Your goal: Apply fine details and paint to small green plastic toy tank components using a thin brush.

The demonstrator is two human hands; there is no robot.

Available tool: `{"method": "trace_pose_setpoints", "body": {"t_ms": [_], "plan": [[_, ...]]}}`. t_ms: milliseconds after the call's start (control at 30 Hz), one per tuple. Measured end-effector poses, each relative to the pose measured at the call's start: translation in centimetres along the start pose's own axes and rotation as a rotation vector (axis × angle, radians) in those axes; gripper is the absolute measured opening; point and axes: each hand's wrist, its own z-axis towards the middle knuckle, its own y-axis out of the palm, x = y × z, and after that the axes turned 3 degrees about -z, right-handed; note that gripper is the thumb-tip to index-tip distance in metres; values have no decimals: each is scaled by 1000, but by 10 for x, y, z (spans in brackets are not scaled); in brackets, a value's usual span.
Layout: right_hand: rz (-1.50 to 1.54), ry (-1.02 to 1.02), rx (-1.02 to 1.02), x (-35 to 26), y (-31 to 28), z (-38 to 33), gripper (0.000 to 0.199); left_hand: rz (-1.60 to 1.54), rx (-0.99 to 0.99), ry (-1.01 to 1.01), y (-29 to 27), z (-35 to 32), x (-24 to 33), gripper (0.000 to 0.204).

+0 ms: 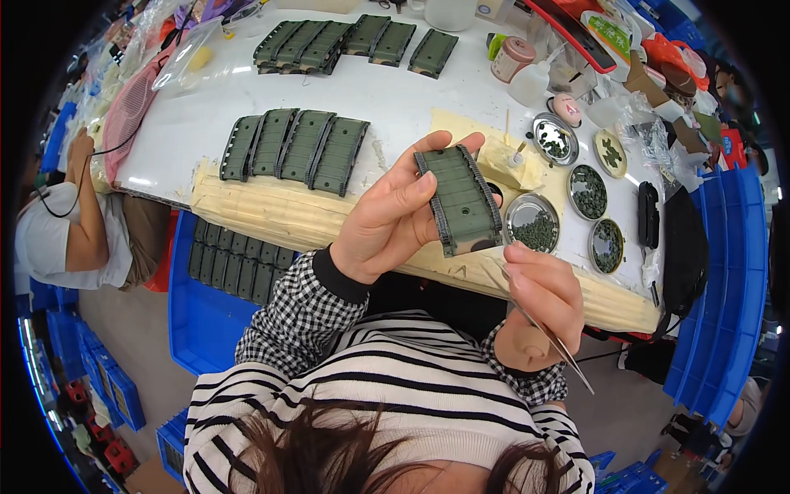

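Note:
My left hand (393, 216) holds a dark green toy tank hull (461, 201) with grey tracks, underside up, above the front edge of the white table (197, 123). My right hand (543, 292) sits just below the hull and pinches metal tweezers (550, 331), whose long end points down to the right. The tweezers' tip lies near the hull's lower end.
Rows of the same green hulls lie on the table (296, 148) and farther back (354, 39). Several round metal dishes of small green parts (532, 222) stand at right. A blue bin of hulls (234, 263) sits below the table at left. Another person (74, 222) sits at far left.

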Motion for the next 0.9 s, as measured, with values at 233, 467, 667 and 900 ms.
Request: {"method": "trace_pose_setpoints", "body": {"t_ms": [233, 467, 667, 900], "plan": [[4, 8, 125, 11, 4, -13, 36, -410, 128, -51, 2, -3, -1, 41], [-37, 46, 239, 10, 11, -15, 38, -330, 383, -23, 28, 0, 2, 49], [-39, 64, 222, 8, 14, -14, 36, -315, 385, 3, 25, -2, -1, 49], [-47, 73, 182, 6, 15, -9, 34, -337, 390, -7, 26, -3, -2, 49]]}}
